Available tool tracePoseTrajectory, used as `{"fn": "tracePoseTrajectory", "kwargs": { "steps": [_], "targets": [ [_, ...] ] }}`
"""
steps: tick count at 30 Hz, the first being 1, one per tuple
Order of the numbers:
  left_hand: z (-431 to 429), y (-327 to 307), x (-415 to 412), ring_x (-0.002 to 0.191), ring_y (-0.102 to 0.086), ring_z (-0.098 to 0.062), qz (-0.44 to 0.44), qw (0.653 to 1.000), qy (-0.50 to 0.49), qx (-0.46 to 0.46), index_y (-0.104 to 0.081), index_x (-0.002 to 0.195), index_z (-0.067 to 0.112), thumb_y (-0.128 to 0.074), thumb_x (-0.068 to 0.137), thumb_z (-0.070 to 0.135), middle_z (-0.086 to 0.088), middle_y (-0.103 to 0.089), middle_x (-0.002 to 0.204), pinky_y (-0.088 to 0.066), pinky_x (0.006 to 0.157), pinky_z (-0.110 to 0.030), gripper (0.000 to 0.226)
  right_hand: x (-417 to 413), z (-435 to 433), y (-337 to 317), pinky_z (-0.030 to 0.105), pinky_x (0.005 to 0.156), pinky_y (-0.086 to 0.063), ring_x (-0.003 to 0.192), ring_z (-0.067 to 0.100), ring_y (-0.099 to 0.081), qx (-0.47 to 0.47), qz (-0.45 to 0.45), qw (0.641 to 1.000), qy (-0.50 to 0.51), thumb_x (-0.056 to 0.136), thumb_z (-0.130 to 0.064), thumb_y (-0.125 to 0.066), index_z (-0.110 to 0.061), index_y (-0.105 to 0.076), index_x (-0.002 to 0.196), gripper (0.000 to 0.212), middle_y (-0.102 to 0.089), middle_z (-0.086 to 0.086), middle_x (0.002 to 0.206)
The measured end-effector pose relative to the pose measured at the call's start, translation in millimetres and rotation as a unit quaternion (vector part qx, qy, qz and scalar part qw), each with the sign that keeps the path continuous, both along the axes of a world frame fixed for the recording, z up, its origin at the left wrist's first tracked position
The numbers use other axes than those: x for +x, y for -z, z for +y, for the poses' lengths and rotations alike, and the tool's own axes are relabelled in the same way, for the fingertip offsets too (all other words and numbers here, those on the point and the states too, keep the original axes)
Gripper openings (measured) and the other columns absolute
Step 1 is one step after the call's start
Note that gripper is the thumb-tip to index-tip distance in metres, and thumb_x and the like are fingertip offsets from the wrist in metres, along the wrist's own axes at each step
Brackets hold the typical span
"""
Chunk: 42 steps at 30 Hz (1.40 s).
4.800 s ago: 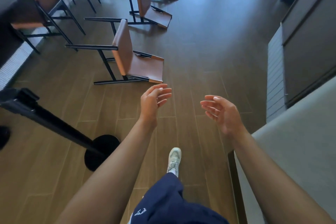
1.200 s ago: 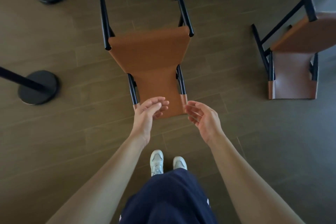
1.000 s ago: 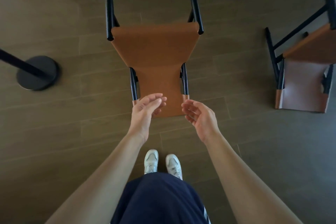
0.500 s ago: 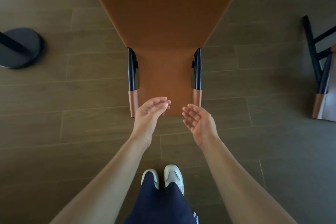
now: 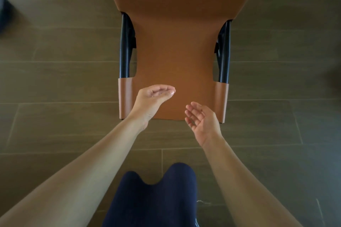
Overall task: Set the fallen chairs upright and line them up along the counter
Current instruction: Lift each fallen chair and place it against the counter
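Note:
A brown leather chair [image 5: 177,49] with a black metal frame lies on its back on the wood floor, straight ahead of me. Its backrest top edge points toward me and its seat runs out of the top of the view. My left hand [image 5: 151,97] hovers over the left part of the backrest end, fingers loosely cupped, holding nothing. My right hand [image 5: 202,120] hovers palm up over the backrest's near edge, fingers relaxed and empty. I cannot tell whether either hand touches the leather.
Dark wood-plank floor [image 5: 64,83] surrounds the chair on both sides. A blurred dark shape [image 5: 4,14] sits at the far left edge. My dark blue trousers [image 5: 153,197] fill the bottom centre.
The view has closed in on the fallen chair as I bend lower. Both hands have come down over the backrest's near end. The neighbouring chair and post base have left the view.

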<state>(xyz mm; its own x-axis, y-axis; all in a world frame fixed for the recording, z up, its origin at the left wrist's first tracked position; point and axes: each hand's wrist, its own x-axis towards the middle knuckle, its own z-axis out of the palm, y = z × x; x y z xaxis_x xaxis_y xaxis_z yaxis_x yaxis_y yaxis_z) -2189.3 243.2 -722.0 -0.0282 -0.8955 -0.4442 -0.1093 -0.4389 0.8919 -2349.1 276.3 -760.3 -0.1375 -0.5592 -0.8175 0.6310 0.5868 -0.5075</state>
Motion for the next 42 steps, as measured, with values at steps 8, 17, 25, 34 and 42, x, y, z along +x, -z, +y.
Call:
{"fn": "tracePoseTrajectory", "kwargs": {
  "steps": [8,17,25,34,42],
  "targets": [
    [-23.6,74.6,-8.9,0.097,-0.061,0.006,-0.114,0.979,0.162,-0.05,-0.072,0.102,0.025,-0.069,0.089,0.026,0.014,-0.07,0.102,-0.043,0.084,-0.008,0.013,6.2,-4.0,81.5,0.036,0.093,-0.047,0.11,0.027,-0.059,0.054,-0.03,0.996,0.063,0.097,-0.011,-0.048,-0.001,-0.055,0.125,0.031,-0.061,0.014,0.122],
    [-43.9,90.9,-5.2,0.101,-0.061,0.005,-0.152,0.963,0.206,-0.089,-0.071,0.107,0.024,-0.069,0.088,0.025,0.013,-0.069,0.104,-0.043,0.088,-0.01,0.018,9.8,-11.7,115.3,0.035,0.094,-0.048,0.122,0.033,-0.053,0.136,-0.007,0.982,0.132,0.093,-0.014,-0.053,-0.002,-0.049,0.12,0.03,-0.046,0.024,0.138],
    [-39.9,101.4,-3.4,0.103,-0.061,0.001,-0.188,0.943,0.256,-0.096,-0.069,0.109,0.023,-0.069,0.088,0.024,0.011,-0.069,0.106,-0.045,0.095,-0.017,0.021,15.9,-24.1,128.6,0.031,0.094,-0.049,0.114,0.027,-0.055,0.154,-0.006,0.977,0.149,0.092,-0.019,-0.054,-0.011,-0.045,0.113,0.024,-0.046,0.015,0.13],
    [-38.2,101.3,1.0,0.109,-0.059,-0.001,-0.203,0.927,0.307,-0.077,-0.067,0.112,0.026,-0.068,0.089,0.025,0.012,-0.067,0.112,-0.042,0.1,-0.022,0.024,11.6,-25.1,131.7,0.028,0.087,-0.05,0.084,0.021,-0.053,0.178,-0.054,0.962,0.199,0.088,-0.014,-0.056,-0.008,-0.054,0.113,0.026,-0.048,0.009,0.099],
    [-25.9,97.2,1.4,0.117,-0.054,-0.002,-0.265,0.887,0.373,-0.066,-0.062,0.121,0.029,-0.065,0.091,0.022,0.013,-0.062,0.121,-0.04,0.108,-0.032,0.031,7.0,-21.4,107.0,0.036,0.1,-0.047,0.119,0.03,-0.051,0.176,-0.094,0.962,0.185,0.089,0.001,-0.047,-0.002,-0.052,0.113,0.025,-0.045,0.013,0.126]
  ]
}}
